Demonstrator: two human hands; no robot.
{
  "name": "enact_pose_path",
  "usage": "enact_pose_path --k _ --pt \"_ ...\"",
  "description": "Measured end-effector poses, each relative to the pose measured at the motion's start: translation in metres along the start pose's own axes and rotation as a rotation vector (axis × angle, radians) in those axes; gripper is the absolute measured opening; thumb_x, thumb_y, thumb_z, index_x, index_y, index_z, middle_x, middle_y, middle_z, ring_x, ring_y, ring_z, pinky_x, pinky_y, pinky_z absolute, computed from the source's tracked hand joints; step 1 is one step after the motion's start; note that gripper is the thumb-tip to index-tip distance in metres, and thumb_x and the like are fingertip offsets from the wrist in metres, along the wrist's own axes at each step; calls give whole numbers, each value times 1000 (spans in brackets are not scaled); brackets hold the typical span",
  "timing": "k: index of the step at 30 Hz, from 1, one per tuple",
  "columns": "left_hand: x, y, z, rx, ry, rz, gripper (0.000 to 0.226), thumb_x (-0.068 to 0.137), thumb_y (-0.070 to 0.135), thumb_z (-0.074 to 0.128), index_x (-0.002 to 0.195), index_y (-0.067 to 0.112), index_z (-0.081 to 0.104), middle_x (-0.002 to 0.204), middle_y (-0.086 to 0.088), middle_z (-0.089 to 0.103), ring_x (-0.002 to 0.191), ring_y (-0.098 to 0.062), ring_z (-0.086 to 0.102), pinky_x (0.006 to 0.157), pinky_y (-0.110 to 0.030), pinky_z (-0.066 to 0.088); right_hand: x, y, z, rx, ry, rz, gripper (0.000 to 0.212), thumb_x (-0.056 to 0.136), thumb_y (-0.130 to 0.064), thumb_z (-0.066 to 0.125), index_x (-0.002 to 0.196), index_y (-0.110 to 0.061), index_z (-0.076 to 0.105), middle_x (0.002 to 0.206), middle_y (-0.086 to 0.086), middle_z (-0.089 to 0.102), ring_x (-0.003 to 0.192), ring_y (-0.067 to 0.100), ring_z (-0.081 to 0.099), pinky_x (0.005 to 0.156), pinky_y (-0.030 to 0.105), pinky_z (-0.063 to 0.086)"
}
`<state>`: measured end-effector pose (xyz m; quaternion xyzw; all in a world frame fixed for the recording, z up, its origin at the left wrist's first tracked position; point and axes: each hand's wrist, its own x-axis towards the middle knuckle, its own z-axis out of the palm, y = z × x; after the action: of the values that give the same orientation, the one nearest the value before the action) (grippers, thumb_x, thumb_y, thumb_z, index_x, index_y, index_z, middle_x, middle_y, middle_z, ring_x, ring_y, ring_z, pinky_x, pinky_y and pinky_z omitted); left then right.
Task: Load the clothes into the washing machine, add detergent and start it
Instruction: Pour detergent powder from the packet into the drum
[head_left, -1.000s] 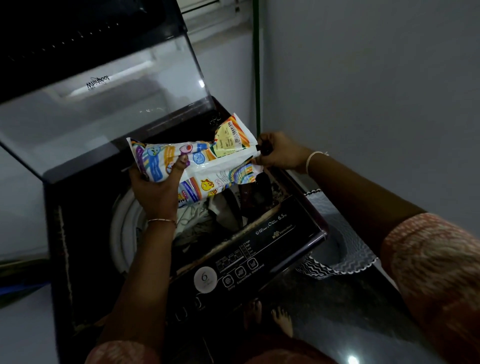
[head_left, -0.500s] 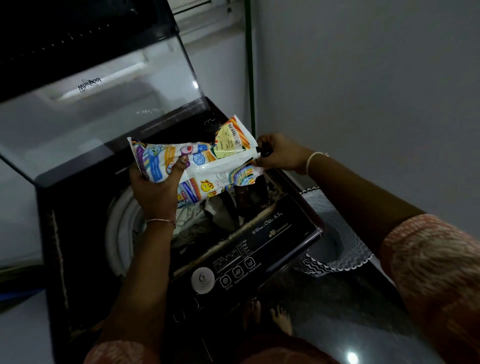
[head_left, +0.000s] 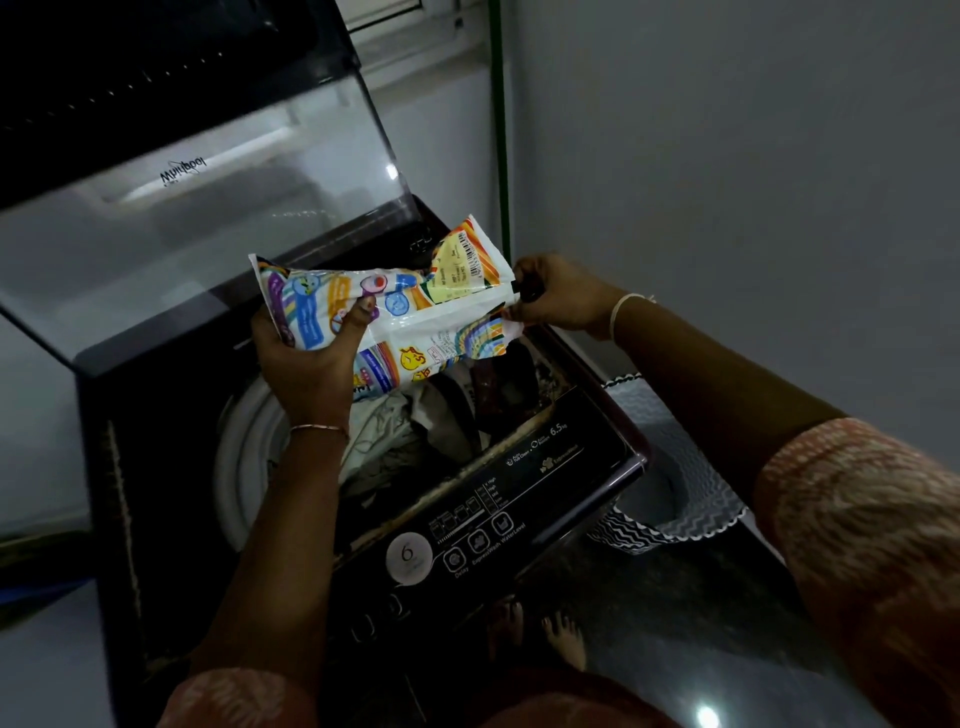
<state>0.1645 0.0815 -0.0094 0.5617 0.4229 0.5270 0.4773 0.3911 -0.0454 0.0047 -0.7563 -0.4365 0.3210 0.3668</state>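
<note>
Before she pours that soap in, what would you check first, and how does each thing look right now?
1. Lid raised clear of the tub: ok.
2. Clothes already in the tub: ok.
3. Detergent packet held over the opening: ok.
4. Left hand gripping the packet's body: ok.
5. Right hand pinching the packet's end: ok.
6. Packet actually open for pouring: cannot tell.

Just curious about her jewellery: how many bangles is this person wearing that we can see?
2. A thin bangle circles the left wrist below the left hand; a pale bangle circles the right wrist beside the right hand. The sleeves may hide others.
</note>
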Motion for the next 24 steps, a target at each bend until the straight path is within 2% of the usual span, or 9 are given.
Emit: enact_pose_path --k 4,9,13,16,19,24 --pt "-2 0 -2 -4 -1 20 56 55 35 90 97 27 55 96 7 71 86 -12 72 75 -35 60 -2 1 0 11 -14 5 32 79 -5 72 105 9 59 104 27 67 88 30 64 83 46 56" --pt "-6 2 -1 -1 0 50 49 61 24 90 94 31 53 92 12 69 81 -3 71 71 -26 58 -4 2 -1 14 -19 18 34 79 -6 73 106 8 59 105 27 66 93 35 64 85 51 55" --pt "-5 3 0 -7 4 46 53 59 24 91 96 24 53 93 11 70 82 -8 72 70 -29 59 -4 0 -1 24 -13 30 35 80 -8 73 108 6 59 106 25 67 96 36 66 86 49 55" --pt "-2 2 1 -10 12 50 52 59 22 91 93 26 52 93 9 70 83 -11 72 72 -31 60 -3 -4 -1 23 -10 35 36 81 -8 72 110 6 59 107 24 67 97 34 66 87 47 56" --pt "-2 1 -1 -6 12 48 56 59 24 91 101 18 54 96 5 70 86 -14 72 73 -31 60 -2 -5 0 16 -20 43 35 81 -8 72 110 6 59 107 24 67 99 36 66 86 48 56" --pt "-7 3 -3 11 8 50 49 63 18 88 93 28 51 91 14 67 75 2 70 64 -17 56 -3 -3 1 11 -42 54 33 78 -9 75 105 3 61 105 23 68 98 38 66 86 52 55"
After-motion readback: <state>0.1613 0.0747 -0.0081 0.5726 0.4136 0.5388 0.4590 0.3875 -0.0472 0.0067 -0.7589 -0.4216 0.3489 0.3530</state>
